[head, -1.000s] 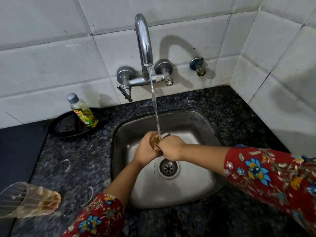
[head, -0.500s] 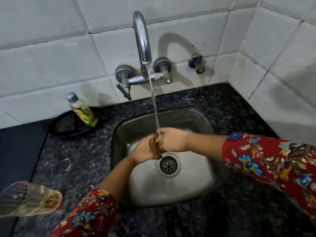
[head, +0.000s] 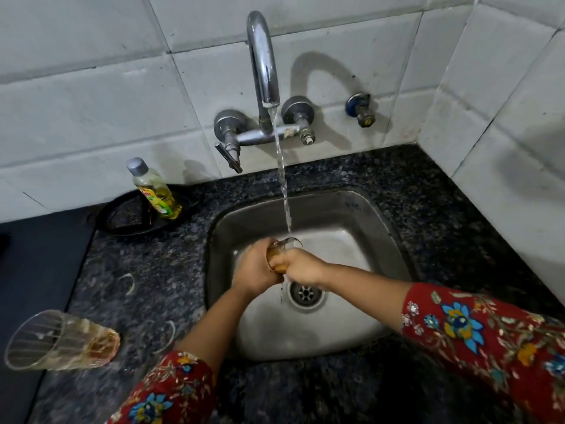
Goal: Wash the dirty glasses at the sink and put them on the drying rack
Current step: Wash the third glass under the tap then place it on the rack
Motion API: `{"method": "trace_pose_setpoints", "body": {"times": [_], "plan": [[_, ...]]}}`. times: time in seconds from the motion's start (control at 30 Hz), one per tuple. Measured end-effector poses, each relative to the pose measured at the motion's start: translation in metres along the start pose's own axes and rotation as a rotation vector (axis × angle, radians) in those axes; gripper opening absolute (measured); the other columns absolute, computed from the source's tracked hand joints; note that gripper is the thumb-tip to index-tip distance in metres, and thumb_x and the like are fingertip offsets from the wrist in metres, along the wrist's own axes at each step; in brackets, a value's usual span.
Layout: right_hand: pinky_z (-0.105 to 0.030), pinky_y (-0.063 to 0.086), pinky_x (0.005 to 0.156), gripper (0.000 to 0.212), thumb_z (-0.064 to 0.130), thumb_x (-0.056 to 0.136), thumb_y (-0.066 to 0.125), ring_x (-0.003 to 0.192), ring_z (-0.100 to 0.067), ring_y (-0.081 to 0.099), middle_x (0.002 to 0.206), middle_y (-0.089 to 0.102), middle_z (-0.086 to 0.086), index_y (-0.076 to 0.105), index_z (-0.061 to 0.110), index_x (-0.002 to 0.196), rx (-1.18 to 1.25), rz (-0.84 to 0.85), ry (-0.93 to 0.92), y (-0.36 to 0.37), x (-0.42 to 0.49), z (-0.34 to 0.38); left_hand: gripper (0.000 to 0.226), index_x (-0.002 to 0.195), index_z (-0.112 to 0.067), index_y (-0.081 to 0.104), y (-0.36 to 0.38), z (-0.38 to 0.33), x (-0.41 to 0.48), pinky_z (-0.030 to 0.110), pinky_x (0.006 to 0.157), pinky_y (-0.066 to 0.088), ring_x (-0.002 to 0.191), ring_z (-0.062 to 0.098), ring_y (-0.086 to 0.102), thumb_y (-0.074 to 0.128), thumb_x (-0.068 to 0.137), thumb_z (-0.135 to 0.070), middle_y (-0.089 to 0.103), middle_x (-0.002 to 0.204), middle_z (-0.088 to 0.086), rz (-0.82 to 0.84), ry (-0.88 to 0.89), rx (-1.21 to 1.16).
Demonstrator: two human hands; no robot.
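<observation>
At the centre of the frame, the left hand (head: 255, 267) and right hand (head: 301, 266) both close around a brown-tinted glass (head: 276, 255), held over the steel sink (head: 382, 228) under the tap's (head: 264, 59) running stream. A second dirty glass (head: 61, 339) stands at lower left. The soap bottle's (head: 154, 191) yellow label at centre left is too blurred to read.

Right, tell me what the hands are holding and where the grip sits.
Both hands hold one glass under the running water: left hand wraps its side, right hand grips the lower end.
</observation>
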State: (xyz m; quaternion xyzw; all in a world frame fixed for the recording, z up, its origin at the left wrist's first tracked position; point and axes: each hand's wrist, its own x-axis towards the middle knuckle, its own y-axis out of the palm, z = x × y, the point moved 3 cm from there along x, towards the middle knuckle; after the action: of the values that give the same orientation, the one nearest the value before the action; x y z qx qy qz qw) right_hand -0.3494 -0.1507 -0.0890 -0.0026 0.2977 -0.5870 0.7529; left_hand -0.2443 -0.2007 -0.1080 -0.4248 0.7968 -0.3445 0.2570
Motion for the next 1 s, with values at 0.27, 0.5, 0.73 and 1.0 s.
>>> {"method": "trace_pose_setpoints", "body": {"times": [0.27,0.5,0.73,1.0], "plan": [[-0.028,0.043,0.084,0.036,-0.007,0.09,0.037,0.077,-0.008,0.062,0.089,0.067,0.003,0.065,0.014,0.093,0.851,-0.099,0.456,-0.014,-0.028,-0.041,0.048,0.125,-0.023,0.048,-0.021,-0.008,-0.01,0.032,0.065,0.04,0.114,0.024,0.044,0.064,0.081,-0.012,0.051,0.123,-0.003,0.071,0.098,0.826],[-0.029,0.037,0.09,0.036,-0.002,0.092,0.032,0.075,-0.009,0.058,0.086,0.062,0.002,0.064,0.011,0.1,0.9,-0.224,0.441,-0.011,-0.034,-0.055,0.046,0.124,-0.022,0.047,-0.025,-0.02,-0.005,0.032,0.062,0.043,0.115,0.023,0.042,0.061,0.083,-0.009,0.049,0.122,-0.001,0.094,0.132,0.99],[-0.033,0.04,0.104,0.05,-0.004,0.081,0.048,0.124,-0.021,0.05,0.132,0.056,-0.006,0.054,0.013,0.128,-0.332,-0.006,-0.165,-0.007,-0.021,-0.017,0.06,0.102,-0.016,0.061,-0.017,-0.002,0.008,0.028,0.076,0.05,0.092,0.014,0.063,0.077,0.045,-0.008,0.062,0.093,-0.004,0.238,0.116,-0.061],[-0.032,0.037,0.086,0.022,0.019,0.092,0.047,0.1,-0.017,0.055,0.116,0.062,-0.006,0.064,0.016,0.105,-1.153,-0.013,-0.257,-0.035,0.015,0.022,0.05,0.112,-0.02,0.06,-0.003,-0.017,0.016,0.02,0.077,0.052,0.096,0.013,0.065,0.074,0.065,-0.009,0.064,0.099,-0.004,-0.065,0.032,-0.293]]}}
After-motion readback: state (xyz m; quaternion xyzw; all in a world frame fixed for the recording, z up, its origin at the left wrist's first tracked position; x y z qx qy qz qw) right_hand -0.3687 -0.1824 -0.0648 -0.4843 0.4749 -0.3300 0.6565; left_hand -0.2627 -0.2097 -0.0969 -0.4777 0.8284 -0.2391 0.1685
